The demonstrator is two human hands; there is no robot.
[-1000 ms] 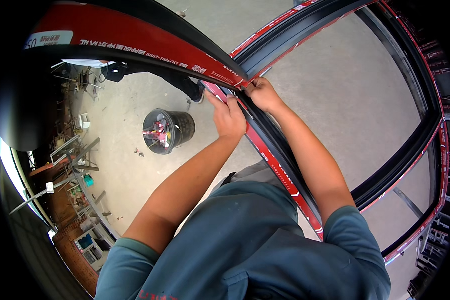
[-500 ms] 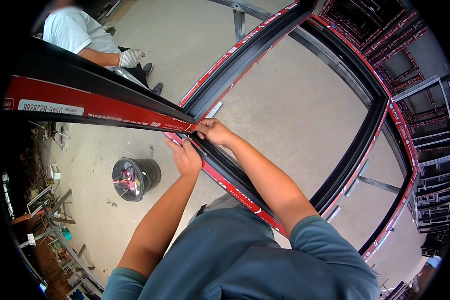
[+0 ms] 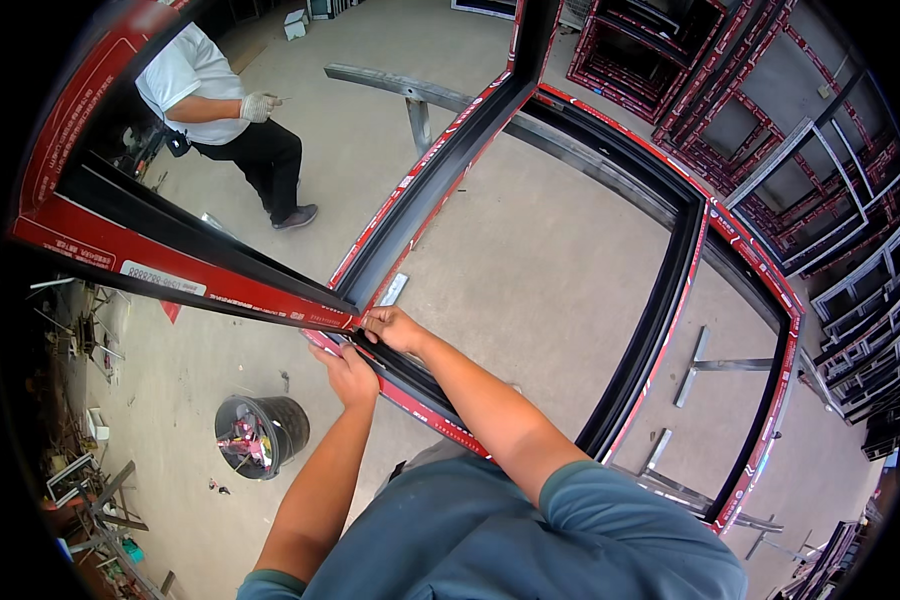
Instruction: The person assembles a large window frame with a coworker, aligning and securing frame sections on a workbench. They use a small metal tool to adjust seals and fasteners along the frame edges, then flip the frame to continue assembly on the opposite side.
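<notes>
A large window frame (image 3: 425,412) of black profile, faced with red printed film, spreads from my waist away to the right. An upright-looking second frame (image 3: 240,308), also black with red film, reaches from the near left corner toward the upper left. My left hand (image 3: 350,376) grips the outer edge of the large frame just below that corner, thumb up. Right beside it, my right hand (image 3: 394,330) is closed in a pinch at the corner's inner side. Whatever lies between its fingertips is hidden or too small to name.
A black bucket (image 3: 292,432) with assorted small items stands on the floor at left. Metal supports (image 3: 370,80) lie beneath the frame. A person (image 3: 210,82) in a white shirt and gloves stands at upper left. Red-filmed frames (image 3: 660,80) and silver frames (image 3: 875,265) lean at right.
The view has shifted, so my hands and the frames appear lower and further left. Both hands keep their places at the corner. The other person now shows more fully.
</notes>
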